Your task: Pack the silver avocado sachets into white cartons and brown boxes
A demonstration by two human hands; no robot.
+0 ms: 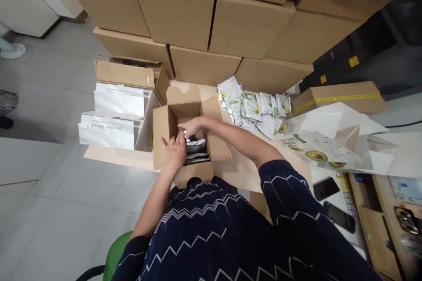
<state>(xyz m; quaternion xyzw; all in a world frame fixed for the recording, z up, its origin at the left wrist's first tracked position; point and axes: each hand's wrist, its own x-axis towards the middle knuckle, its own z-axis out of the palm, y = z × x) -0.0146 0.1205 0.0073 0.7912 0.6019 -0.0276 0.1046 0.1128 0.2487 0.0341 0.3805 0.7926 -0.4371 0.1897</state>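
An open cardboard box (161, 134) stands in front of my body with its flaps folded outward. Several silver packets (197, 156) stand on edge in its near part. My left hand (176, 151) reaches over the box's left side, its fingers close to a small white item between my hands. From the right, my right hand (191, 127) reaches into the box, fingers bent around that white item, which is too small to name. To the right of the box lies a pile of printed avocado packets (251, 106).
Stacked cartons (180, 13) rise behind the table (244, 167). White printed boxes (108, 134) stand at left, and an open avocado-print box (316, 145) lies at right. Two phones (326, 189) are farther right. A green chair (118, 250) is at bottom left.
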